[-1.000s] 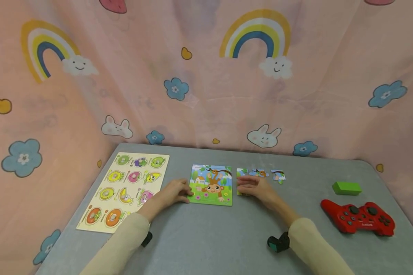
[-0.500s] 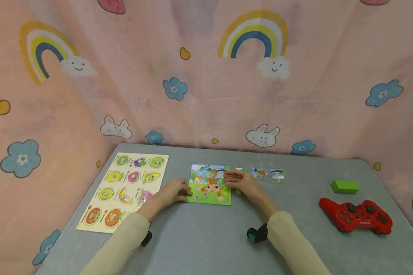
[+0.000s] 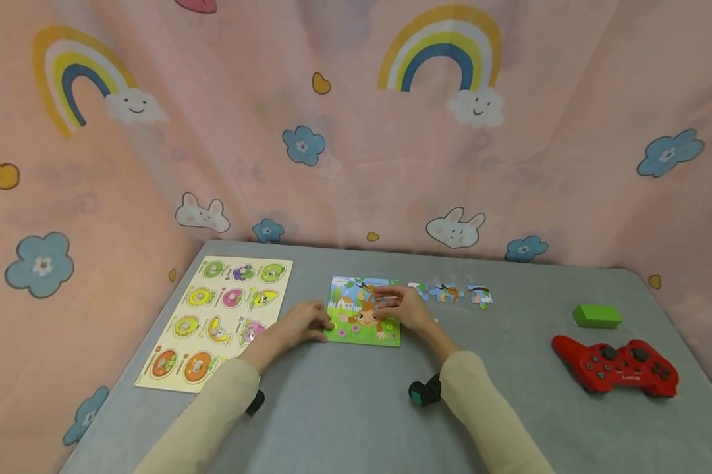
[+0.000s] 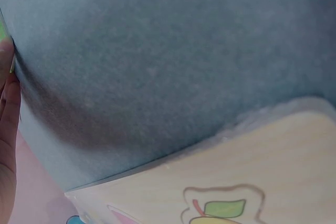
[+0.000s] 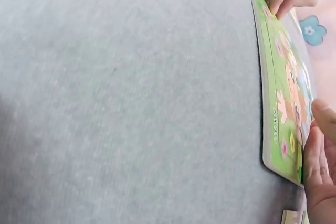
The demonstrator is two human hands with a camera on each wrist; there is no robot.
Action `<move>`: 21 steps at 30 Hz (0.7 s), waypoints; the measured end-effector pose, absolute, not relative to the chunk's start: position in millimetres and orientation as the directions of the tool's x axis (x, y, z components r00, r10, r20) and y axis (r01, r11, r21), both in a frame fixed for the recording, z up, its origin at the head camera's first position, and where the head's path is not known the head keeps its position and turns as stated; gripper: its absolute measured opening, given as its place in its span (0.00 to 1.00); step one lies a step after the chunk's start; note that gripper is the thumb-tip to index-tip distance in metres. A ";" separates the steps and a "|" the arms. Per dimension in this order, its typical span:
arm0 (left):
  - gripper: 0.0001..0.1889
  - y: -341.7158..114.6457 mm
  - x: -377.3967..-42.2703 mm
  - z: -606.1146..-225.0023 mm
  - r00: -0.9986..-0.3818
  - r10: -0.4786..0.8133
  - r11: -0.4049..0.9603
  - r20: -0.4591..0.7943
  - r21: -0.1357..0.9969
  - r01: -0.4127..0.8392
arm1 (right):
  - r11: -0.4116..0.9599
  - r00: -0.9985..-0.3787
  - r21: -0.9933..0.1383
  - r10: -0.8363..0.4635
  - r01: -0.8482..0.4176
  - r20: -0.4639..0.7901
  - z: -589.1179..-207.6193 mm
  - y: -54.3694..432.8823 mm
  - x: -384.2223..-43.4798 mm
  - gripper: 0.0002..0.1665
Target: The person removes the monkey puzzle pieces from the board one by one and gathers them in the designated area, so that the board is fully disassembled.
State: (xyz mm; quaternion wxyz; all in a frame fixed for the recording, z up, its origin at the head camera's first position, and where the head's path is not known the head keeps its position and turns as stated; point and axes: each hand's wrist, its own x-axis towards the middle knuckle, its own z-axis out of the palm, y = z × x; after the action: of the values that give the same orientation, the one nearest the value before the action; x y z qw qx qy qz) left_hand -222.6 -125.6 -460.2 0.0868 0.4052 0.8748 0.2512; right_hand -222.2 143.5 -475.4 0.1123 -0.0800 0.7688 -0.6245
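A square monkey jigsaw puzzle [image 3: 352, 334] lies flat on the grey table, its picture showing a hanging monkey, a house and flowers. My left hand [image 3: 298, 322] grips its left edge, thumb at the side and a curled fingertip on top, as the right wrist view shows. Over the puzzle's right part reaches my right hand [image 3: 408, 308], its fingers extended and covering some of the picture. The right wrist view has its fingers [image 5: 314, 161] by the puzzle's right edge. Loose puzzle pieces [image 3: 446, 293] lie in a row to the right, some partly behind that hand.
On the left lies a cream fruit knob-puzzle board [image 3: 213, 309], partly under the left forearm. A red game controller [image 3: 619, 368] and a green block [image 3: 597, 316] sit on the right. A pink patterned curtain [image 3: 356, 184] closes off the back.
My right hand has moved left from the loose pieces onto the right part of the puzzle. The left hand stays at the left edge. The head view has shifted slightly.
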 end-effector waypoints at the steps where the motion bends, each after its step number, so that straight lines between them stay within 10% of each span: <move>1: 0.14 -125.7 -222.6 -460.3 -0.659 0.751 0.547 0.051 0.511 0.663 | 0.217 -0.961 -0.976 -0.269 0.013 -0.072 -475.5 142.8 -222.4 0.28; 21: 0.12 -125.4 -221.7 -462.6 -0.664 0.744 0.542 0.080 0.508 0.669 | 0.473 -0.980 -0.877 -0.199 -0.085 -0.012 -475.6 127.2 -222.3 0.29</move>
State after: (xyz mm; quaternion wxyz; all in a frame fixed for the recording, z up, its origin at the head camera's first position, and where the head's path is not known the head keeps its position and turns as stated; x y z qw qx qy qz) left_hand -221.7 -125.4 -462.6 0.0725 0.4037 0.8752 0.2566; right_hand -222.3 127.2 -475.6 0.0562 -0.0831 0.8562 -0.5068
